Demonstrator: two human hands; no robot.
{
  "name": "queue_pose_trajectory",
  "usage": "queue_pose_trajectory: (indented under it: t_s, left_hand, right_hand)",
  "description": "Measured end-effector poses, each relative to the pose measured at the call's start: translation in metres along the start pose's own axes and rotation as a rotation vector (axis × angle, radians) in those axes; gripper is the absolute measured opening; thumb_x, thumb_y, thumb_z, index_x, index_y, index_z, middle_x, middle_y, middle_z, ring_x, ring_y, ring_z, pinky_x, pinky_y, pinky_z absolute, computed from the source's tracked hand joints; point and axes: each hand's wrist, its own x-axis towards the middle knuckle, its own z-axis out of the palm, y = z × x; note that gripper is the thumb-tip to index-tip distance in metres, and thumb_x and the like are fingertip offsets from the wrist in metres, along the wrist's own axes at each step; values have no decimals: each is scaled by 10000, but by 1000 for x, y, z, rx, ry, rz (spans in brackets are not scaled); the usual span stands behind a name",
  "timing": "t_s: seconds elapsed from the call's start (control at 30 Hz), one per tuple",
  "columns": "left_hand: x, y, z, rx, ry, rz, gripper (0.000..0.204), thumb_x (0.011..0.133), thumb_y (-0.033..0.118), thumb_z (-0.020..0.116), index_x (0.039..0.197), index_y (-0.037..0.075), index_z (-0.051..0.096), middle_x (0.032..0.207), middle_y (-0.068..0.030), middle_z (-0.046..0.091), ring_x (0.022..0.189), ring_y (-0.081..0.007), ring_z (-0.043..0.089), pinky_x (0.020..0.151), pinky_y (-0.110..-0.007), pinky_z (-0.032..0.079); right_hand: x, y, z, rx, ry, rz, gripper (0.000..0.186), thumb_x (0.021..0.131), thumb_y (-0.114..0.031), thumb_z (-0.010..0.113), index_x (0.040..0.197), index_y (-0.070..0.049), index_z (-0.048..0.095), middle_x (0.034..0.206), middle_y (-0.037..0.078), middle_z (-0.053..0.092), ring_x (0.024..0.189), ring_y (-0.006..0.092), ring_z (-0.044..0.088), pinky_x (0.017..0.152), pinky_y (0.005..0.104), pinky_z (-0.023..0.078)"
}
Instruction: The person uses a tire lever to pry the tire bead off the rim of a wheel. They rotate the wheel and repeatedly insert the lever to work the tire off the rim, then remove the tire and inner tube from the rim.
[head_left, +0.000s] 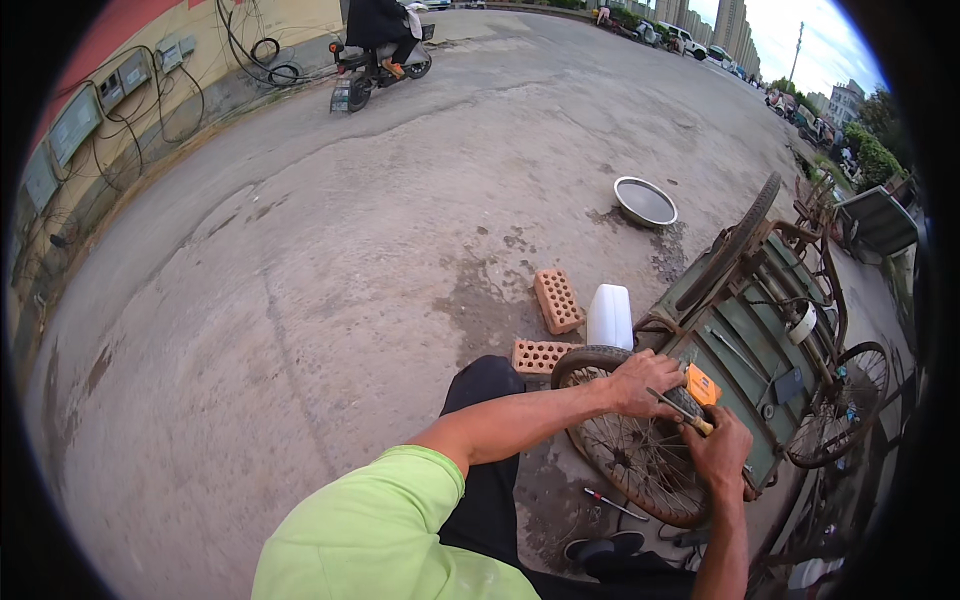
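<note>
Evidently, both hands were at the upper right of a spoked wheel (622, 458) on the near side of a green-panelled cart (742, 352). The left hand (642, 386) was curled down over the tyre (592, 357), its fingers bent; how tightly they gripped could not be told. To its right and nearer, the right hand (722, 445) was partly closed by the same rim, with the light handle of a screwdriver (703, 426) against its fingers (whether it alone held the tool, I cannot tell). The shaft pointed left, toward the left hand. An orange box (703, 384) showed just beyond the hands.

On the ground beneath the wheel lay a slim tool (612, 502) with a red-and-white handle. Left of the cart stood a white jug (610, 317), near two perforated bricks (558, 301), and farther off sat a round metal basin (646, 201) of dark liquid. At the far left, a rider sat on a scooter (360, 88) near a wall hung with cables (265, 62).
</note>
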Motion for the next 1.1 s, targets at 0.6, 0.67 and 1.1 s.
queue_pose_trajectory:
  t_s: [0.6,0.67,1.1]
  left_hand:
    - [21,0,27,78,-26,-105,547,908,560,823,999,38,690,909,-197,715,875,-407,751,751,-524,588]
    - [19,-1,18,93,-55,-119,562,919,573,819,1003,34,687,902,-194,715,861,-404,753,746,-517,594]
    - [25,0,1,125,-160,-203,709,983,729,684,1057,25,723,980,-193,752,894,-397,776,767,-518,627]
  right_hand:
    - [13,36,4,41,21,-2,366,808,-315,868,1014,-16,826,924,239,779,861,463,749,786,534,573]
    - [18,34,5,42,-24,-28,392,823,-342,875,1045,-23,829,936,234,783,877,459,753,796,533,576]
    - [-25,21,-61,-50,-183,173,355,955,-360,841,1033,-30,737,998,225,776,920,466,738,785,545,574]
